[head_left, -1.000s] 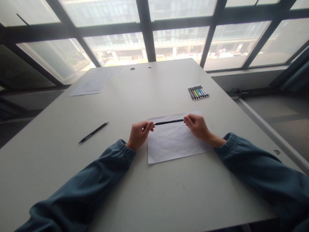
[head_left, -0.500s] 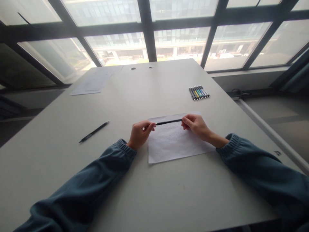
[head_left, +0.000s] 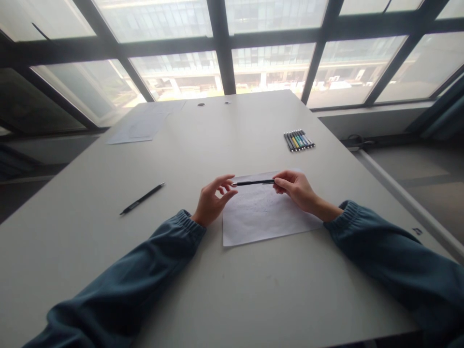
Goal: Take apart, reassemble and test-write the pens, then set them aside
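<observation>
A black pen point(head_left: 254, 182) is held level above a white sheet of paper point(head_left: 266, 220). My right hand point(head_left: 293, 188) pinches the pen's right end, where its clip shows. At the other end, my left hand point(head_left: 213, 199) has its thumb and fingers spread apart around the silvery tip; whether a fingertip touches the pen I cannot tell. Faint marks cover the upper part of the sheet, partly hidden by my right hand.
A second black pen point(head_left: 142, 198) lies slantwise on the white table point(head_left: 203, 295) at left. Several pens with coloured barrels point(head_left: 299, 140) form a row at the back right. More paper sheets point(head_left: 136, 126) lie at the far left, before the windows point(head_left: 273, 67).
My left thumb and fingers have parted from their pinch on the pen's left end. The pen stays in my right hand and has turned slightly, so its clip now shows.
</observation>
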Demonstrator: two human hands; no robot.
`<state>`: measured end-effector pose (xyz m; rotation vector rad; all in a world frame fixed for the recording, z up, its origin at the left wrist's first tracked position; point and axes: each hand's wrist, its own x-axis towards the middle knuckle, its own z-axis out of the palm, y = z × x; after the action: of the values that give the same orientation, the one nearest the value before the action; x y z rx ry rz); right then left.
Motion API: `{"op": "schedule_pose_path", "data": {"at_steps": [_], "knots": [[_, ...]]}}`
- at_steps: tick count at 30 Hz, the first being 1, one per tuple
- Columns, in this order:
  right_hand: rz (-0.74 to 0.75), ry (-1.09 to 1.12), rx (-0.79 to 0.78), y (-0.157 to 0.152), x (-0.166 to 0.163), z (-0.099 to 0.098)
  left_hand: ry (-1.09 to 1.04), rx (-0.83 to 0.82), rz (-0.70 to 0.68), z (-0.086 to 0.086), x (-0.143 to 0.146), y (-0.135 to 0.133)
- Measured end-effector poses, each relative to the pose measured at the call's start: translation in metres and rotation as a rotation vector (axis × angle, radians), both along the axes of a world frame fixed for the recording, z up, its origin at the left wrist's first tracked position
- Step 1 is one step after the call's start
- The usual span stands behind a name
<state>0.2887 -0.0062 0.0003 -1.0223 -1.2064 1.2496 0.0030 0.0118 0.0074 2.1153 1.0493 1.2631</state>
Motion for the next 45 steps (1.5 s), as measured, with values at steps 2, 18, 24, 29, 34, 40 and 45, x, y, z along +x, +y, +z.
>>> {"op": "schedule_pose_path", "data": {"at_steps": [2, 18, 24, 29, 34, 40, 45], "knots": [[0.01, 0.012, -0.016, -0.0004, -0.0003, 0.0006, 0.038, 0.068, 0.013, 0.0, -0.0006, -0.0001], [0.062, 0.004, -0.029, -0.0012, 0.0009, -0.0007, 0.074, 0.158, 0.042, 0.0078, 0.0029, -0.0031], [0.067, 0.032, -0.041, -0.0008, 0.0012, -0.0007, 0.124, 0.188, 0.059, 0.0049, 0.0029, -0.0035], [0.062, 0.02, -0.043, 0.0004, 0.0022, -0.003, 0.221, 0.246, 0.044, 0.0018, -0.0001, -0.001], [0.063, 0.018, -0.035, 0.0005, 0.0023, -0.0032, 0.327, 0.274, -0.012, 0.0018, -0.0025, 0.0001], [0.068, 0.016, -0.015, -0.0004, 0.0019, -0.002, 0.391, 0.234, -0.02, 0.0009, -0.0027, -0.0009], [0.074, 0.011, 0.003, -0.0009, 0.0018, -0.0018, 0.376, 0.19, -0.031, 0.002, -0.0027, -0.0023]]}}
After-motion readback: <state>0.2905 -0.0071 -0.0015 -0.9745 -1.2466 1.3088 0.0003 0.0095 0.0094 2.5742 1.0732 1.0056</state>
